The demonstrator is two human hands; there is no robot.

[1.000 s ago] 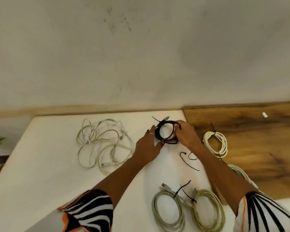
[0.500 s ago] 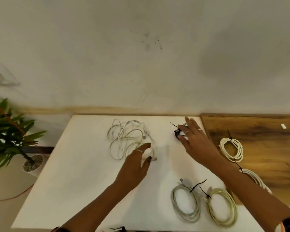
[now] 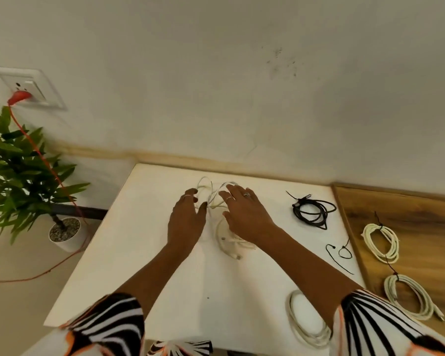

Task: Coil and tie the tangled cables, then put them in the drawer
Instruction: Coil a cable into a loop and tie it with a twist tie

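Now we have both arms reaching forward over the white table point(image 3: 144, 253), palms down. Our left hand point(image 3: 186, 219) is spread, fingers relaxed and slightly bent, holding nothing; its fingertips touch the tangled white cable point(image 3: 229, 240). Our right hand point(image 3: 244, 214) is likewise wide, fingers straight and fanned, lying over the same tangle, whose loops show between the two hands and just under the right palm. Well right of the right hand lies the coiled black cable point(image 3: 312, 213). Nearer us, right of that forearm, loose black ties point(image 3: 341, 254). Beyond them, on the wooden surface point(image 3: 409, 214), two tied white coils point(image 3: 382, 242). Another coil point(image 3: 306, 319) sits beside our right sleeve point(image 3: 385, 327).
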